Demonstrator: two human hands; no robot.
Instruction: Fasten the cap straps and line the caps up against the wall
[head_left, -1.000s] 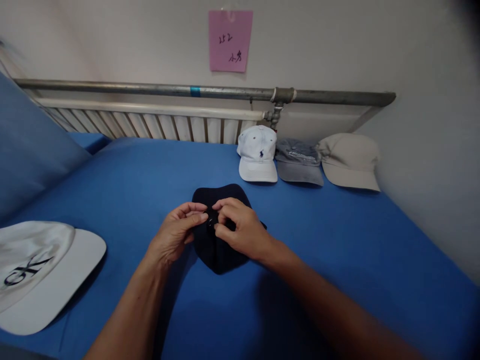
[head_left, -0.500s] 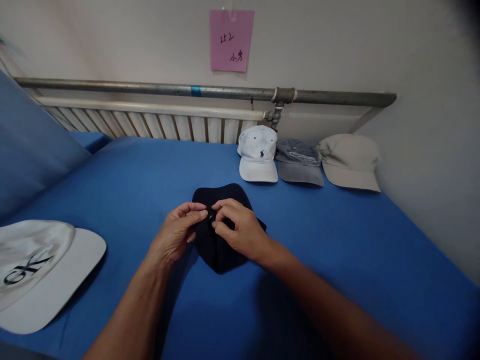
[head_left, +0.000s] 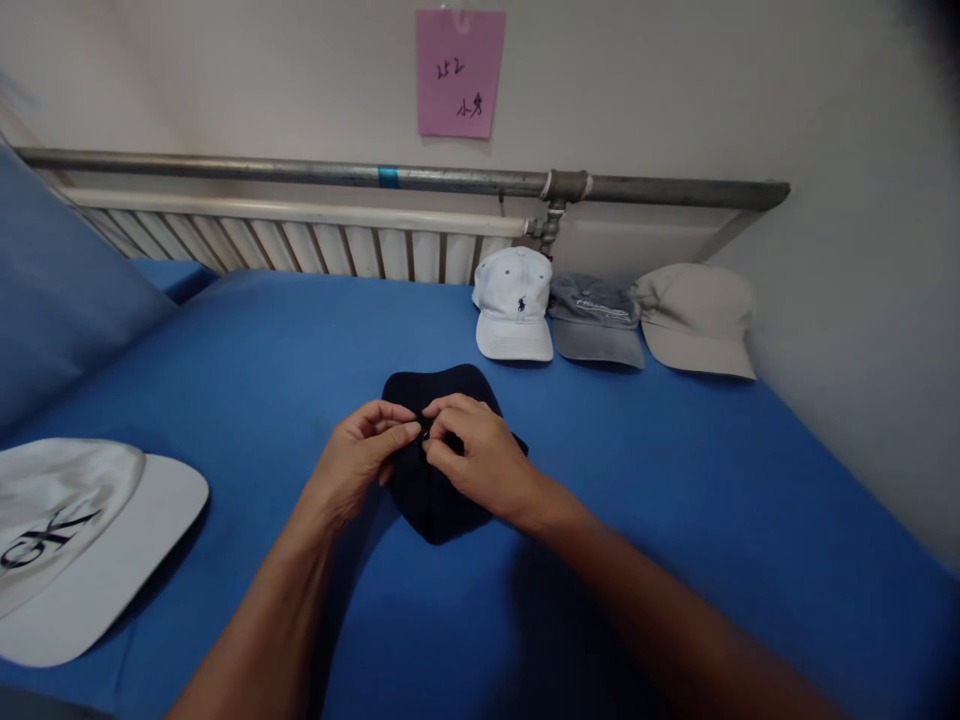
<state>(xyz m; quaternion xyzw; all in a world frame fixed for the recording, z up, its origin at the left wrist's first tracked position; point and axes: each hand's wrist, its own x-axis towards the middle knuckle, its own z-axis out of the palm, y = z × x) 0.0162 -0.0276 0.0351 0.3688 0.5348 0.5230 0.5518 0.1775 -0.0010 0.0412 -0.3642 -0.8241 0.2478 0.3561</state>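
A dark navy cap [head_left: 435, 510] lies on the blue-covered surface in the middle of the head view. Both of my hands are at its middle, fingertips nearly meeting. My left hand [head_left: 364, 455] pinches thumb and forefinger at the left of a small shiny bit, perhaps a strap or buckle on the cap. From the other side, my right hand [head_left: 480, 455] pinches at the same spot with curled fingers. The small part between the fingertips is mostly hidden. Part of the cap's edge shows beyond my right hand.
A white cap [head_left: 514, 300], a grey cap [head_left: 598, 320] and a beige cap [head_left: 697, 320] stand in a row at the back right. At the left lies a large white cap [head_left: 97, 550] with black letters. Behind are a radiator [head_left: 367, 250] and a metal pipe [head_left: 315, 173].
My left fingertips have shifted slightly right, closer to the right ones, covering more of the small shiny part. The whole view has moved a little; the other caps stay in place.
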